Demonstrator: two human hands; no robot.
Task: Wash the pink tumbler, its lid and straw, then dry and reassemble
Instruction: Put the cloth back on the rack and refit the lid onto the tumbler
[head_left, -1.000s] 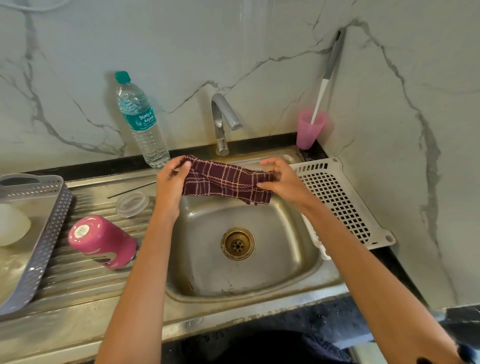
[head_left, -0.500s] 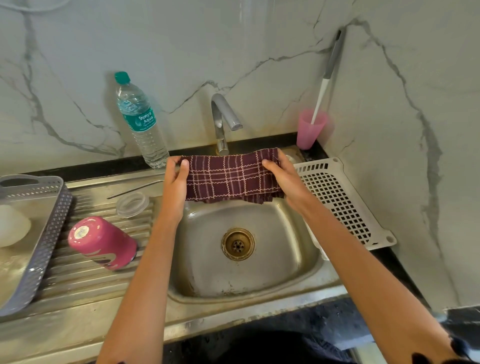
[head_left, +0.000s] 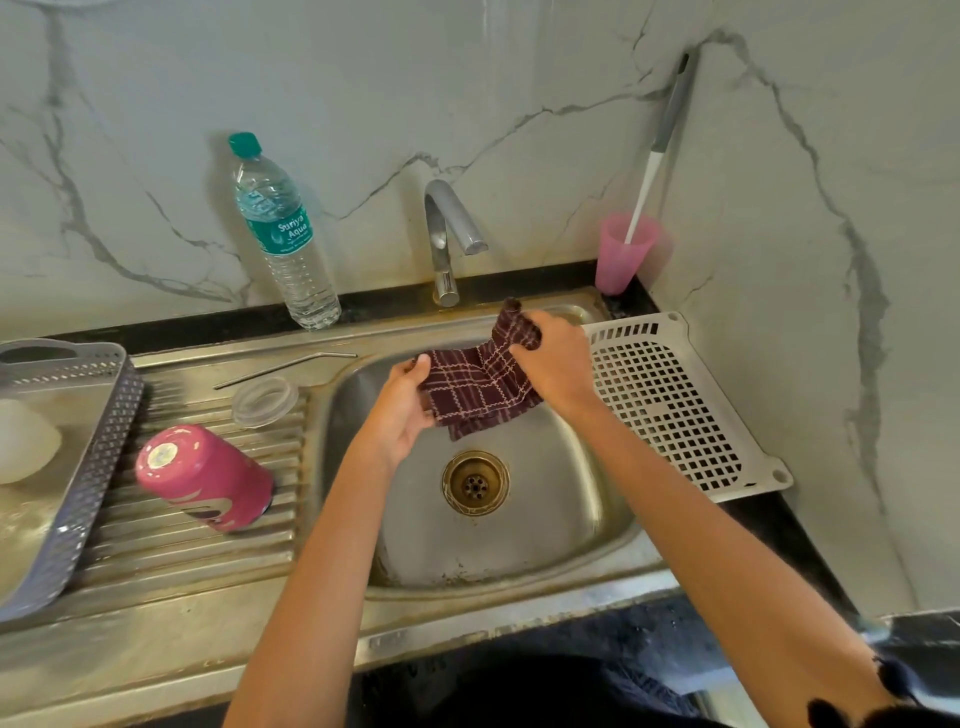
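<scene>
So the pink tumbler (head_left: 208, 480) is lying on its side on the ribbed drainboard (head_left: 197, 551), with its pale round base pointing to about 10 o'clock and its mouth toward 4. The lid (head_left: 265, 400) is clear and round, flat on the ribs at the tumbler's 1 o'clock, not touching it. The straw (head_left: 285, 366) is thin metal, lying flat at the lid's 12 o'clock, bent tip toward 3. The checked cloth (head_left: 478, 395) is maroon, bunched up at the lid's 3 o'clock.

Bright, even light, soft shadows. Glare streaks the marble wall (head_left: 488, 31) at top centre. Wide-angle bending at the edges; lower right corner blurred.
</scene>
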